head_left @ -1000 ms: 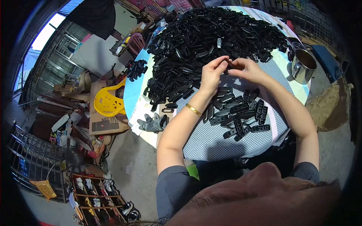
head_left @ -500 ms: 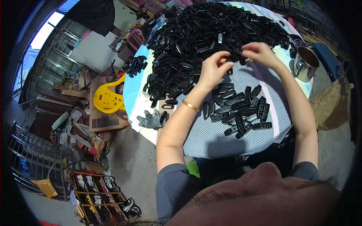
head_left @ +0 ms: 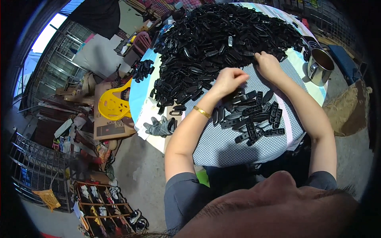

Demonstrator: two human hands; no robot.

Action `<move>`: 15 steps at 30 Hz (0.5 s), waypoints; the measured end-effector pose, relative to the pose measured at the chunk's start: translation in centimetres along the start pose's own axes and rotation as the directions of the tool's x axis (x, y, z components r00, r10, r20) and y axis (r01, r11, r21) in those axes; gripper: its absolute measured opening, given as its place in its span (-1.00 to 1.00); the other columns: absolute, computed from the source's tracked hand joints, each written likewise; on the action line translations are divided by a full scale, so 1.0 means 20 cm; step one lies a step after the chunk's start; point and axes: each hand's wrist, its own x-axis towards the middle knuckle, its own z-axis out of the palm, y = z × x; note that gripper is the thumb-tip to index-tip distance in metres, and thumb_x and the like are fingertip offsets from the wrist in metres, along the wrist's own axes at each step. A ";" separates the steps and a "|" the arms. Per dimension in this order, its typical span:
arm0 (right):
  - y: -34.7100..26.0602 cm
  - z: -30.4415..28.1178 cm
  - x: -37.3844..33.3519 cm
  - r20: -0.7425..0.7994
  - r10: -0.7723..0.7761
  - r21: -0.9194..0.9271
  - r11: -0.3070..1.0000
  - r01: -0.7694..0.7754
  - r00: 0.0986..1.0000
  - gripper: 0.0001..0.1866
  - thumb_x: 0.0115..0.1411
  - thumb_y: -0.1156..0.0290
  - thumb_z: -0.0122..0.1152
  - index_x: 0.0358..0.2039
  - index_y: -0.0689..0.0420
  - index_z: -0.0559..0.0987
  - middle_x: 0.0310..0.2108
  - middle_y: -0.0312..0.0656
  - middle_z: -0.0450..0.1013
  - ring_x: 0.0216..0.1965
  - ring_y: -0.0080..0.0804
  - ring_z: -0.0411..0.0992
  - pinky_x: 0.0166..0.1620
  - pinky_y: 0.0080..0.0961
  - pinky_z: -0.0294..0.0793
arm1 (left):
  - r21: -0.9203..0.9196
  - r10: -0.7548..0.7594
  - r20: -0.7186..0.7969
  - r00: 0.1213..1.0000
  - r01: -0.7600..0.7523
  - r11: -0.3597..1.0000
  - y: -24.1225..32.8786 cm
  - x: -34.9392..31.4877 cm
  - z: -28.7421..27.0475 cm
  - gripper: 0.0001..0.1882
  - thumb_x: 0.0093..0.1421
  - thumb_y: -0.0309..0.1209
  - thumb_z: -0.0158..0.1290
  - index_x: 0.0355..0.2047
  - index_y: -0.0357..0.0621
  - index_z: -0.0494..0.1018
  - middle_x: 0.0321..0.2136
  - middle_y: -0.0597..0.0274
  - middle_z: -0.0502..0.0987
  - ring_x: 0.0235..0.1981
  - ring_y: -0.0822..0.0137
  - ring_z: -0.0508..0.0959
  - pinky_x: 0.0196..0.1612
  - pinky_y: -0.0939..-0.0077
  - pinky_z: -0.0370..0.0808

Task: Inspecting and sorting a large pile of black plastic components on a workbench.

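Observation:
A big heap of black plastic parts [head_left: 214,43], long and rounded like clips or small housings, covers the far side of the table. My left hand [head_left: 231,82] hovers above the near edge of that heap, fingers and thumb drawn together; anything between them is hidden. At the heap's right front edge, my right hand [head_left: 270,65] has its fingertips closed against the parts, and what they pinch cannot be made out. Nearer to me, a smaller loose group of the same black parts [head_left: 254,115] lies on the dotted grey cloth [head_left: 222,146].
A metal mug [head_left: 320,69] stands at the table's right edge. To the left of my left forearm lie a grey glove [head_left: 160,127] and a small cluster of black pieces [head_left: 143,70]. Beside the table are a yellow plastic seat [head_left: 113,105] and a cardboard box [head_left: 113,129].
My left hand has dropped slightly toward me, its fingers drawing together. My right hand has swung down and its fingers have closed at the edge of the heap.

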 end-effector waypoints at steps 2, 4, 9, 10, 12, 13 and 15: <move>0.00 -0.04 0.01 0.030 0.012 0.014 1.000 -0.012 0.999 -0.87 -0.15 0.44 0.12 -0.54 0.20 0.49 -0.48 0.00 0.41 -0.38 -0.10 0.43 -0.31 -0.22 0.42 | 0.089 0.010 -0.080 0.997 -0.002 0.996 -0.07 0.01 -0.03 -0.76 0.07 -0.32 0.06 -0.37 -0.27 0.51 -0.56 0.31 0.52 -0.55 0.59 0.43 -0.47 0.70 0.37; 0.02 -0.10 0.01 0.071 0.046 0.061 0.997 -0.050 0.996 -0.85 -0.20 0.43 0.13 -0.55 0.21 0.51 -0.52 -0.02 0.45 -0.42 -0.14 0.46 -0.32 -0.28 0.44 | 0.069 -0.065 -0.052 0.997 0.068 0.995 -0.11 0.02 -0.04 -0.76 0.09 -0.33 0.05 -0.35 -0.28 0.50 -0.53 0.28 0.53 -0.54 0.58 0.44 -0.47 0.71 0.38; -0.03 -0.17 0.03 0.253 0.192 0.522 0.798 -0.301 0.948 -0.77 -0.13 0.34 0.22 -0.48 0.23 0.53 -0.52 -0.14 0.48 -0.54 -0.40 0.45 -0.43 -0.46 0.42 | -0.726 -0.249 0.155 0.956 0.281 0.628 -0.11 0.05 0.00 -0.71 0.16 -0.37 -0.02 -0.15 -0.28 0.36 -0.40 0.26 0.49 -0.53 0.52 0.46 -0.46 0.72 0.45; -0.11 -0.17 0.01 0.292 0.105 0.711 0.641 -0.289 0.951 -0.79 -0.07 0.36 0.21 -0.46 0.23 0.53 -0.55 -0.20 0.47 -0.56 -0.49 0.43 -0.46 -0.52 0.40 | -0.782 -0.178 0.217 0.960 0.280 0.557 -0.13 0.06 -0.01 -0.71 0.16 -0.38 -0.02 -0.14 -0.25 0.34 -0.40 0.28 0.48 -0.52 0.53 0.46 -0.46 0.73 0.45; -0.15 -0.07 -0.01 0.186 -0.012 0.848 0.508 -0.154 0.983 -0.84 0.06 0.40 0.15 -0.42 0.23 0.51 -0.60 -0.31 0.42 -0.60 -0.66 0.35 -0.54 -0.68 0.33 | -0.843 -0.133 0.108 0.985 0.162 0.513 -0.14 0.06 0.00 -0.75 0.16 -0.42 -0.03 -0.16 -0.24 0.35 -0.39 0.27 0.48 -0.53 0.55 0.44 -0.48 0.74 0.43; -0.19 -0.07 -0.01 0.279 0.030 0.859 0.439 -0.263 0.960 -0.82 0.07 0.36 0.14 -0.43 0.23 0.51 -0.63 -0.33 0.40 -0.63 -0.68 0.31 -0.56 -0.70 0.30 | -0.886 -0.100 -0.011 0.995 0.037 0.463 -0.13 0.06 0.00 -0.79 0.16 -0.45 -0.05 -0.19 -0.24 0.36 -0.38 0.26 0.48 -0.53 0.56 0.42 -0.50 0.75 0.40; -0.19 -0.08 0.01 0.366 0.040 0.770 0.548 -0.327 0.930 -0.87 0.04 0.42 0.12 -0.39 0.19 0.51 -0.53 -0.28 0.43 -0.53 -0.56 0.38 -0.47 -0.60 0.37 | -0.885 -0.137 -0.104 0.985 -0.029 0.464 -0.10 0.06 -0.02 -0.84 0.15 -0.43 -0.03 -0.27 -0.20 0.38 -0.40 0.27 0.50 -0.57 0.57 0.40 -0.51 0.77 0.39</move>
